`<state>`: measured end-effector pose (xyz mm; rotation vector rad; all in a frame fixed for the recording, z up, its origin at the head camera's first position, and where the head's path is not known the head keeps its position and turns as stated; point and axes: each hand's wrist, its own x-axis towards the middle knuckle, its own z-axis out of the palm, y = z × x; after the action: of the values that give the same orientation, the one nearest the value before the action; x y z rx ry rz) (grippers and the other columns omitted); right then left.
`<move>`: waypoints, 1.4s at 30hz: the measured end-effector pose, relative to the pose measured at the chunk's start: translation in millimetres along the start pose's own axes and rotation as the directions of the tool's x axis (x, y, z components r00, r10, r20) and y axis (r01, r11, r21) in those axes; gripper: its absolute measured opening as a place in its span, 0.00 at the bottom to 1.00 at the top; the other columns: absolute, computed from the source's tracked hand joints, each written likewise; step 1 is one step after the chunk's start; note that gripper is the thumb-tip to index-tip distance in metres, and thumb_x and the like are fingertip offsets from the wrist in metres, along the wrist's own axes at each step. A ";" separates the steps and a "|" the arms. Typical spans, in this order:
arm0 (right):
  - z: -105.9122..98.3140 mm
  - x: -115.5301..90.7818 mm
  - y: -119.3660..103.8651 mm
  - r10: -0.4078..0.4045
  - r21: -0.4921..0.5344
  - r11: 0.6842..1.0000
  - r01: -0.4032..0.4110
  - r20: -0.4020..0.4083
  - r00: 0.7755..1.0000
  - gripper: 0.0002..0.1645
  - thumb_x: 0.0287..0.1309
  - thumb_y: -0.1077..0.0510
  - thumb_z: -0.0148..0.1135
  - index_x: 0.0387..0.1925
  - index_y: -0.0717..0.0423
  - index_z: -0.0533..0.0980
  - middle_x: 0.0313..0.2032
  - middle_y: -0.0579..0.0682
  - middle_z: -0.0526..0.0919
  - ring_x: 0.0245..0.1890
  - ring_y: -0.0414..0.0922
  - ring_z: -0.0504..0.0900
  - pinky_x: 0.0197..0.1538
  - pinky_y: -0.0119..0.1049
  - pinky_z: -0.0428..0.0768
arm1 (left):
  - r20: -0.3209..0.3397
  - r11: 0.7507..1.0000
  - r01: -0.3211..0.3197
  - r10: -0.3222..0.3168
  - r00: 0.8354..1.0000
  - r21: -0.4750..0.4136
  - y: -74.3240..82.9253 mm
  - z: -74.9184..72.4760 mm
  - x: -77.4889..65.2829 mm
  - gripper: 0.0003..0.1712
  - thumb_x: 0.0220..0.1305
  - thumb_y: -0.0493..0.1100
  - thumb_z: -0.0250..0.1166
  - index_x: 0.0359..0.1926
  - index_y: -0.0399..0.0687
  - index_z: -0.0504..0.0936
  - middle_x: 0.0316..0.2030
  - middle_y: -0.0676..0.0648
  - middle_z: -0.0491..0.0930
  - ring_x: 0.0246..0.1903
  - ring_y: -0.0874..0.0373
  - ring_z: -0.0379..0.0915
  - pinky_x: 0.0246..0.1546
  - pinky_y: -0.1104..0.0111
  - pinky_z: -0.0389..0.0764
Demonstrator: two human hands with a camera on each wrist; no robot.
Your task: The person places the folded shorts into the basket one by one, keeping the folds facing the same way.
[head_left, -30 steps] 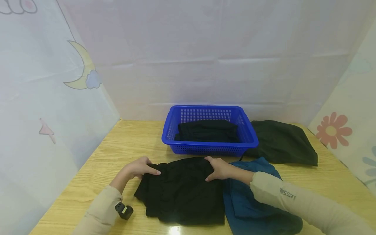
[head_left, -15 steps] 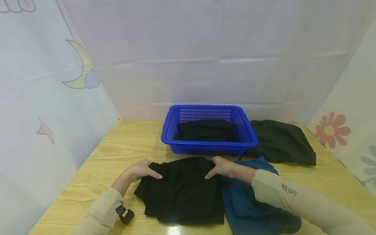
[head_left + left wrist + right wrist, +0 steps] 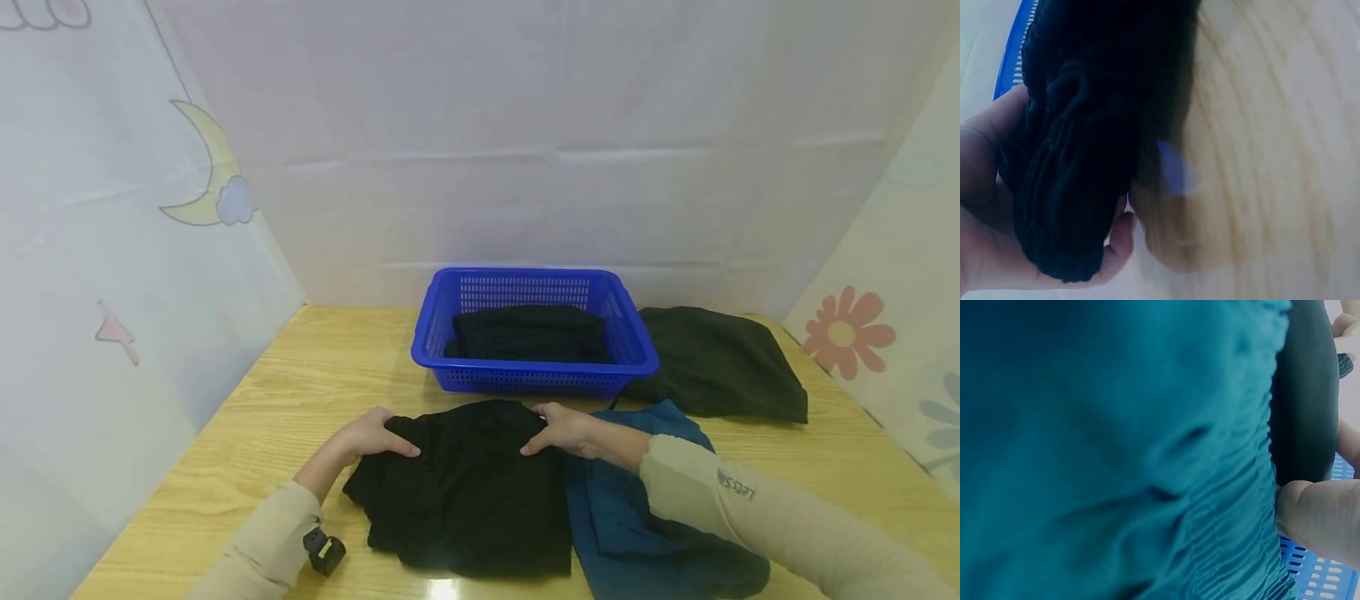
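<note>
A folded black garment (image 3: 468, 492) lies on the table in the head view, in front of the basket. My left hand (image 3: 371, 435) grips its far left corner, thumb on top. In the left wrist view, the fingers (image 3: 1121, 240) curl beneath the gathered edge of the black cloth (image 3: 1079, 169). At the far right corner, my right hand (image 3: 564, 429) pinches the garment, its thumb over the top. Under my right forearm lies a blue garment (image 3: 637, 508); its gathered waistband (image 3: 1235, 506) fills much of the right wrist view, with my right thumb (image 3: 1316, 509) beyond it.
A blue plastic basket (image 3: 536, 367) stands behind the black garment, with dark folded cloth (image 3: 532, 329) inside. Right of it, a dark green garment (image 3: 720, 362) is spread on the wooden table (image 3: 300, 392). Printed sheets (image 3: 480, 150) hang around the back and sides.
Both hands have shifted slightly inward along the garment's far edge, and the right hand's fingers have slipped further behind it. The basket and other garments stay put.
</note>
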<state>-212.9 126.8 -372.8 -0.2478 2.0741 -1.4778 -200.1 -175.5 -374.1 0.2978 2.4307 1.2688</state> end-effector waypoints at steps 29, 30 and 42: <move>13.8 4.1 1.2 -0.038 0.200 0.980 0.014 0.116 0.993 0.28 0.43 0.71 0.63 0.49 0.72 0.66 0.40 0.55 0.78 0.40 0.48 0.77 0.45 0.42 0.75 | 0.051 0.976 0.016 -0.005 0.999 -0.217 -1.0 2.7 -1.9 0.24 0.46 0.37 0.69 0.45 0.30 0.74 0.34 0.44 0.79 0.34 0.53 0.75 0.37 0.62 0.76; 14.0 4.1 1.1 -0.035 0.197 0.980 0.011 0.116 0.993 0.29 0.42 0.72 0.63 0.49 0.71 0.66 0.39 0.55 0.78 0.40 0.48 0.77 0.45 0.42 0.75 | 0.053 0.976 0.022 -0.011 0.999 -0.216 -0.4 2.2 -2.3 0.26 0.45 0.37 0.70 0.45 0.29 0.73 0.35 0.43 0.79 0.35 0.52 0.75 0.38 0.61 0.76; 15.0 5.3 4.6 -0.024 0.173 0.985 0.001 0.126 0.992 0.40 0.44 0.69 0.64 0.60 0.66 0.57 0.42 0.56 0.77 0.41 0.49 0.76 0.46 0.44 0.74 | 0.235 0.950 0.054 0.021 0.972 -0.309 -1.5 -0.1 -0.7 0.21 0.41 0.32 0.70 0.39 0.30 0.75 0.33 0.43 0.79 0.34 0.52 0.76 0.39 0.62 0.76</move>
<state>-208.2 114.0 -382.2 -0.2802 1.8345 -1.5962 -199.5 -176.7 -375.0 0.3163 1.9936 1.4944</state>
